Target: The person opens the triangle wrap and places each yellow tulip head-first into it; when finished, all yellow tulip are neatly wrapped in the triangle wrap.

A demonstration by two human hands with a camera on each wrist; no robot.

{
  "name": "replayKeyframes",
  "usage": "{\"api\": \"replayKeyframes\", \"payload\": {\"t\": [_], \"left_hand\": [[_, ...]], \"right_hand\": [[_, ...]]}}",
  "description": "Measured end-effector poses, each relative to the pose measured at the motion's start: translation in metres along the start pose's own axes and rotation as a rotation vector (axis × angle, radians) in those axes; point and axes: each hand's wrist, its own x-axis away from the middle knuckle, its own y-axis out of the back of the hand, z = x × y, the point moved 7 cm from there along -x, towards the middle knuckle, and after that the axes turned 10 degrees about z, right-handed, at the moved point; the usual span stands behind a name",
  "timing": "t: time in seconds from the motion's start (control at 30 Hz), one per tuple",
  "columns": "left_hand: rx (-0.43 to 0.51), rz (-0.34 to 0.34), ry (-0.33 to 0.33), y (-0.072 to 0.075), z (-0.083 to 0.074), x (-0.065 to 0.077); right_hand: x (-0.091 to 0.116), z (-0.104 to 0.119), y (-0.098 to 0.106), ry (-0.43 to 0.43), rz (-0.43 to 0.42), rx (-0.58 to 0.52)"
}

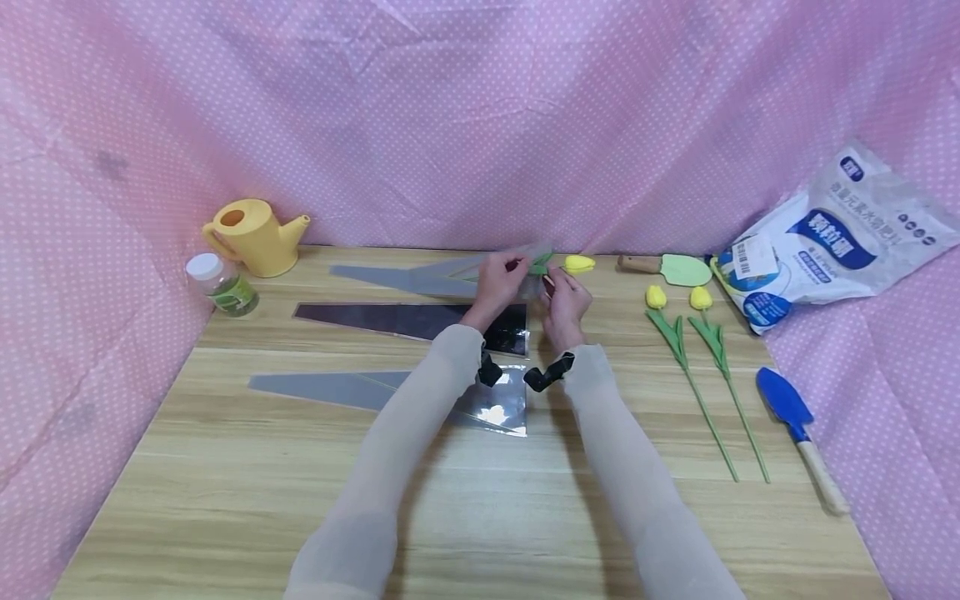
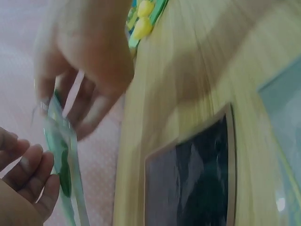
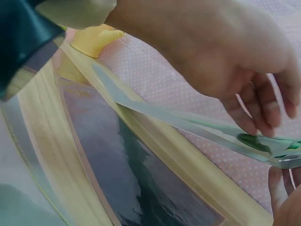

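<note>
A yellow artificial tulip [image 1: 579,264] lies partly inside a clear, grey-backed flower sleeve [image 1: 442,277] at the table's back. Its bloom sticks out past the wide end; green leaves [image 2: 64,162] show through the film. My left hand [image 1: 498,283] pinches the sleeve's edge near those leaves, fingertips partly hidden. On the other side, my right hand [image 1: 566,308] grips the tulip just below the bloom, close to the sleeve's mouth. In the left wrist view the right hand [image 2: 89,61] hides the bloom. Flat on the wood lie a dark sleeve [image 1: 390,319] and another grey sleeve [image 1: 322,387].
Two more yellow tulips [image 1: 656,297] lie at the right, beside a blue trowel [image 1: 783,396]. Behind them are a green trowel [image 1: 684,270] and a white fertilizer bag [image 1: 840,233]. A yellow watering can [image 1: 262,240] and a lidded jar [image 1: 234,293] stand back left.
</note>
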Motion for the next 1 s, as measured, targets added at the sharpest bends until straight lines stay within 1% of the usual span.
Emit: {"api": "replayKeyframes", "payload": {"t": [0.1,0.17,0.27,0.33,0.4,0.5,0.6,0.7,0.8,0.9,1.0], "left_hand": [[-0.003,0.013,-0.021,0.008,0.005,-0.002],[-0.021,0.037,-0.046,0.013,0.01,-0.003],[-0.078,0.103,-0.07,0.019,0.019,-0.005],[-0.123,0.173,-0.076,0.02,0.026,-0.006],[-0.195,0.255,-0.071,0.02,0.032,-0.007],[-0.338,0.363,-0.073,0.018,0.04,-0.006],[-0.479,0.423,-0.075,0.017,0.044,-0.006],[-0.584,0.438,-0.082,0.016,0.046,-0.007],[-0.642,0.438,-0.09,0.014,0.046,-0.008],[-0.66,0.431,-0.1,0.014,0.044,-0.008],[-0.658,0.433,-0.099,0.014,0.043,-0.008]], "right_hand": [[0.0,0.001,0.0,-0.005,0.0,-0.008],[0.0,0.003,0.001,-0.002,0.003,-0.003],[-0.001,0.004,0.002,0.006,0.006,0.0],[-0.001,0.004,0.003,0.008,0.009,0.009],[-0.001,0.005,0.003,0.007,0.012,0.009],[0.0,0.005,0.005,0.001,0.011,0.003],[0.001,0.006,0.006,-0.003,0.005,0.004],[0.002,0.006,0.006,-0.006,-0.002,0.008],[0.003,0.007,0.005,-0.001,-0.004,0.017],[0.004,0.008,0.004,0.004,-0.002,0.004],[0.004,0.009,0.003,0.009,0.006,-0.011]]}}
